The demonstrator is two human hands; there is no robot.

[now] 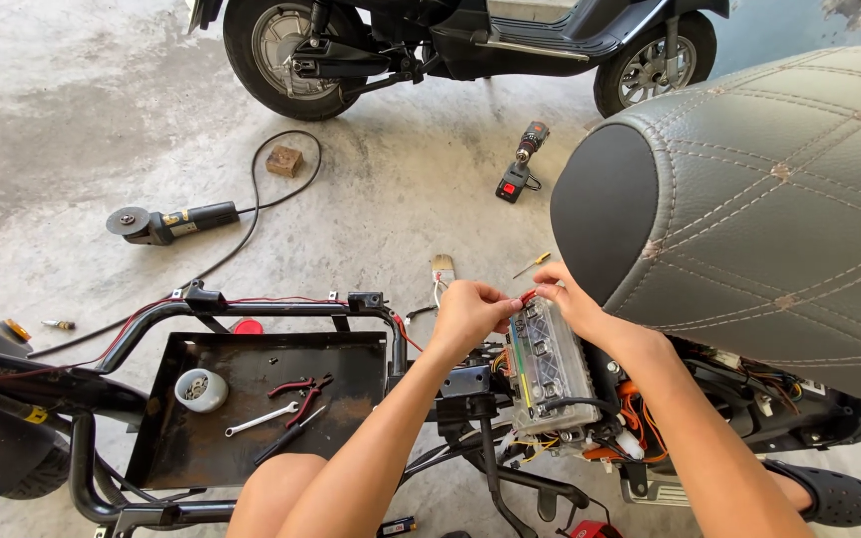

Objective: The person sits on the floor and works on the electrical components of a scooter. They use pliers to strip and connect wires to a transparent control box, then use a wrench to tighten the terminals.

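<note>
Both hands pinch a red wire (527, 295) at 12 o'clock of the clear controller box (547, 366): left hand (467, 315), right hand (568, 302). Box still loose in harness; pliers (303, 392) and wrench (261, 419) idle on tray (351, 359). Judged midway.

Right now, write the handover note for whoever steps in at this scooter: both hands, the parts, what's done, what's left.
Left hand: fingertips pinched on the red wire at the top of the clear-cased control box.
Right hand: at the same wire end, touching the box top; exact grip cannot be told.
Box stands upright in the frame under the raised seat, cables still attached at its base.
Pliers, wrench and tape roll lie on the metal tray.
Done: seat lifted, box exposed.
Left: the red wire, not yet settled.
</note>
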